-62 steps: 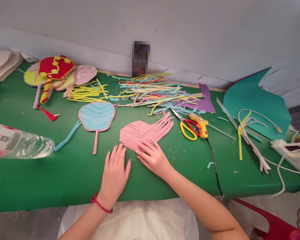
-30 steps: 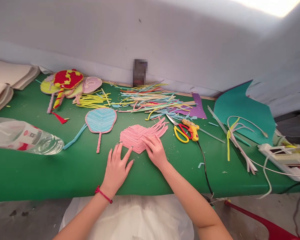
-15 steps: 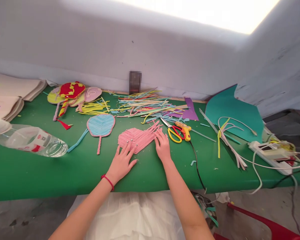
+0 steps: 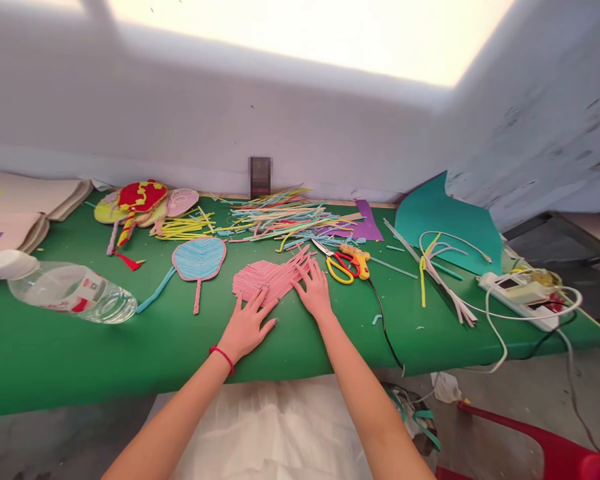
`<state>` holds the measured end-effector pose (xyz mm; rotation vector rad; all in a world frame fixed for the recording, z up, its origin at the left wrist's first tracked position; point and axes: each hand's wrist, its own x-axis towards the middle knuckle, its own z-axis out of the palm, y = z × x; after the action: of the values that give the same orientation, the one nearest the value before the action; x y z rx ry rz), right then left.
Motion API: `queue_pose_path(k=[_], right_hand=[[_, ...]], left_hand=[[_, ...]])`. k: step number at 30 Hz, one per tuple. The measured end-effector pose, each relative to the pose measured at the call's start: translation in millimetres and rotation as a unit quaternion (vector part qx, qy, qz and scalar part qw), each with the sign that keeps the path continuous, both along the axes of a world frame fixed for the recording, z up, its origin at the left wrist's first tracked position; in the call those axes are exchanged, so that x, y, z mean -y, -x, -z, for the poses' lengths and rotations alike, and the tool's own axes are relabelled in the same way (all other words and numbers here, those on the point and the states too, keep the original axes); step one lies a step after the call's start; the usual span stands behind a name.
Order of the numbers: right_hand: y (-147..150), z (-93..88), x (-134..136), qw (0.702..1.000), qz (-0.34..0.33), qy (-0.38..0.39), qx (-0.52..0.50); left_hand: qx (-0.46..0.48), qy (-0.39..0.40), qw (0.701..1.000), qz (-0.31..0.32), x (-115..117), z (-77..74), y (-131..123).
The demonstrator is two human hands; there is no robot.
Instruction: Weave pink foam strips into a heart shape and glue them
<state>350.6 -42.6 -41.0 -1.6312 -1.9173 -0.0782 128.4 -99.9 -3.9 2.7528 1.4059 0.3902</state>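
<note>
A pink piece made of thin strips side by side lies flat on the green table, its loose strip ends fanning out at the upper right. My left hand rests with fingers spread on the piece's lower left edge. On the strip ends at its right lies my right hand, fingers apart. Neither hand grips anything. A blue fan with a pink rim and handle lies left of the pink piece. Just right of my right hand are scissors with yellow and red handles and a yellow glue gun.
Coloured strips are heaped behind the pink piece. A plastic bottle lies at left, near finished fans. To the right are a teal sheet, a power strip and cables. A red chair stands below.
The view has shifted, showing more of the bright window. My right hand has slid slightly left along the pink strips; my left hand remains on the piece's lower edge.
</note>
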Motion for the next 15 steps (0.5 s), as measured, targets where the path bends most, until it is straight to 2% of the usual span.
queue_pose_path(k=[6,15], right_hand=[[2.2,2.0,-1.7,0.998,0.02,0.017,0.051],[2.3,3.1,-2.5,0.999,0.018,-0.008,0.035]], left_hand=[[0.002,0.014,1.0,0.006,-0.7,0.8,1.3],[0.001,0.023,1.0,0.013,-2.3,2.2,1.9]])
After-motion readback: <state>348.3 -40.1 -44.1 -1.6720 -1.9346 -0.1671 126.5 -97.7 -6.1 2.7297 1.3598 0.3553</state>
